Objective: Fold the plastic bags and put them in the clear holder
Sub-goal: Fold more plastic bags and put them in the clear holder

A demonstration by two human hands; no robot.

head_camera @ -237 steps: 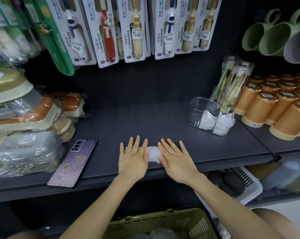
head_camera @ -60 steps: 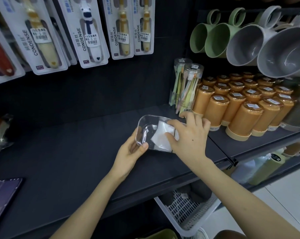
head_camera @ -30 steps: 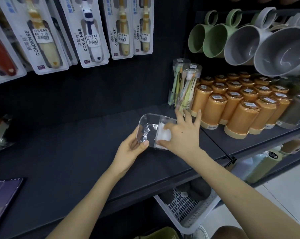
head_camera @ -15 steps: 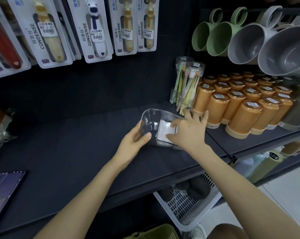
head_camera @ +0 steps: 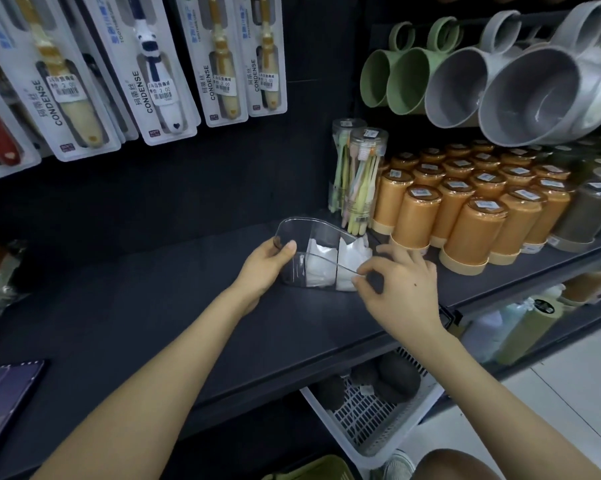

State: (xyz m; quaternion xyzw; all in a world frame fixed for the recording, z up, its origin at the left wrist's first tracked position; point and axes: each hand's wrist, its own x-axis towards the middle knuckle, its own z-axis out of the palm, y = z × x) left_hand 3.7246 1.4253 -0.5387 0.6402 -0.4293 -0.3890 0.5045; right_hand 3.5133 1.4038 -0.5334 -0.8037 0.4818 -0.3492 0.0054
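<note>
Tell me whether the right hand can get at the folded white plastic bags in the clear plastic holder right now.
Probably yes. The right hand is at the right end of the open-topped clear plastic holder, beside the folded white plastic bags; nothing covers them. The left hand grips the other end.

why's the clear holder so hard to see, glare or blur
Head view: dim light on the dark shelf leaves the clear holder visible mainly by thin rim highlights and the white folded bags inside, little blur there; small glare spots sit in the grey mug; wide-angle bending tilts the toothbrush packs.
</note>
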